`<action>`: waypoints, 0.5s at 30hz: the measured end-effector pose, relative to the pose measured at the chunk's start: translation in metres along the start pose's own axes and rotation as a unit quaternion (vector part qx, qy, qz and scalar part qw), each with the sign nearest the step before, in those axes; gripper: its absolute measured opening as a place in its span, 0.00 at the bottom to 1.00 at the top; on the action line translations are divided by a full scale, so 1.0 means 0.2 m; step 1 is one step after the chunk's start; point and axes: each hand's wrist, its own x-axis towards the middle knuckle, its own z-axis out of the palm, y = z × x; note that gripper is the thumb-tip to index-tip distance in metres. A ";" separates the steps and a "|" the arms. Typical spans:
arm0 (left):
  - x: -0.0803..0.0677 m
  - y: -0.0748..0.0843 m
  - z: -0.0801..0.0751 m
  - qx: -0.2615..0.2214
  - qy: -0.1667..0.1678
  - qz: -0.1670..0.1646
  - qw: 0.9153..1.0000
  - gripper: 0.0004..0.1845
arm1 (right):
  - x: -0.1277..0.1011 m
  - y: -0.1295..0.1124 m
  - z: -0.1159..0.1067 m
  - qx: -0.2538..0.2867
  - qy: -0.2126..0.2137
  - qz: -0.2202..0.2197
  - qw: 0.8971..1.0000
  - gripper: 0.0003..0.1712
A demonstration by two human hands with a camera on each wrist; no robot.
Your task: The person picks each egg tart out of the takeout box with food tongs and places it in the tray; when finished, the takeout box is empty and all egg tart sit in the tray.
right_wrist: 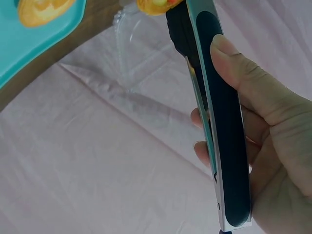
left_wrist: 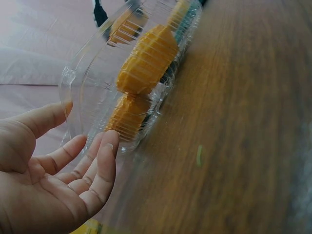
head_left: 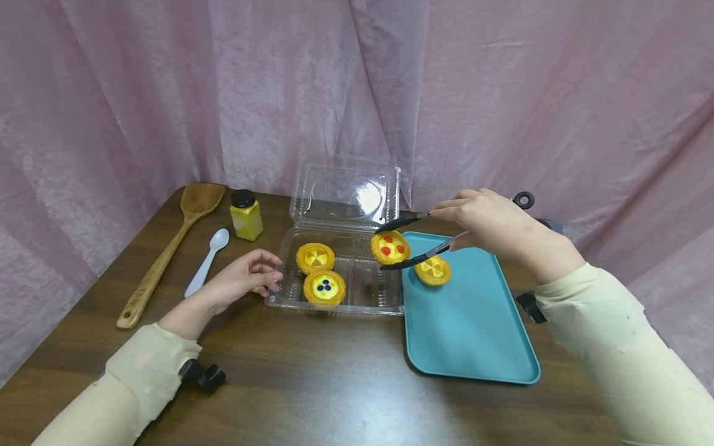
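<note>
My right hand (head_left: 488, 220) grips a pair of black-tipped tongs (right_wrist: 226, 131). Between the tong tips is an egg tart with red fruit (head_left: 390, 248), held above the right side of a clear plastic clamshell box (head_left: 340, 308) beside the tray. My left hand (head_left: 245, 280) is at the box's left edge, fingers loosely bent; in the left wrist view its thumb (left_wrist: 46, 118) meets the clear rim. Inside the box's left side sit a tart with yellow wedges (head_left: 315, 257) and one with blueberries (head_left: 325, 288). Another wedge-topped tart (head_left: 432, 271) lies on the teal tray (head_left: 474, 322).
The box's clear lid (head_left: 346, 192) stands raised at the back, near a pink curtain (head_left: 312, 80). To the left are a wooden spatula (head_left: 167, 254), a white spoon (head_left: 207, 263) and a yellow jar with a black cap (head_left: 246, 217), on a brown wooden table (head_left: 312, 371).
</note>
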 end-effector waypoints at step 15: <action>-0.01 0.01 -0.01 0.000 -0.001 0.002 1.000 0.26 | -0.14 0.09 -0.02 -0.033 -0.002 0.034 0.999 0.36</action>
